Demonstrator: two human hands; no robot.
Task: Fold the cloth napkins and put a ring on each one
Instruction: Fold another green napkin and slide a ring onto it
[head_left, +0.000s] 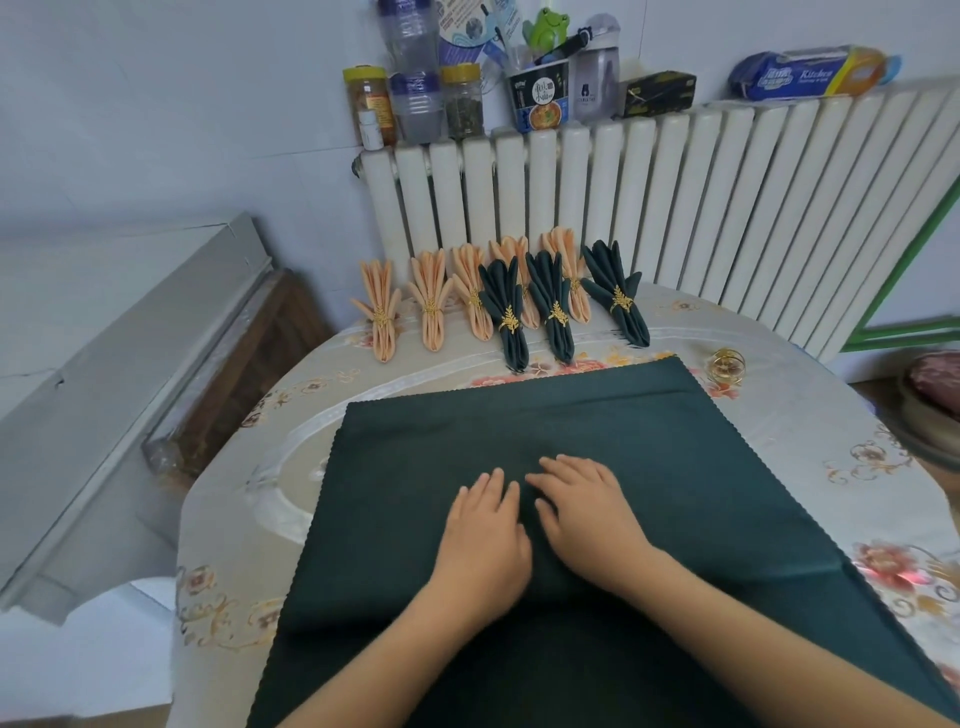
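Dark green napkin (545, 426) under both flat hands (535, 525) — loose gold ring (725, 366) far right.

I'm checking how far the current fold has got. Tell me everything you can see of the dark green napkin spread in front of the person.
The dark green napkin is a matte woven-looking cloth with small zigzag edges. It lies spread nearly flat on the floral tablecloth, its near part reaching the bottom of the frame, with no clear fold made yet. Soft creases gather at its middle, where the left hand and right hand rest side by side, fingers fairly straight. No ring is on it.
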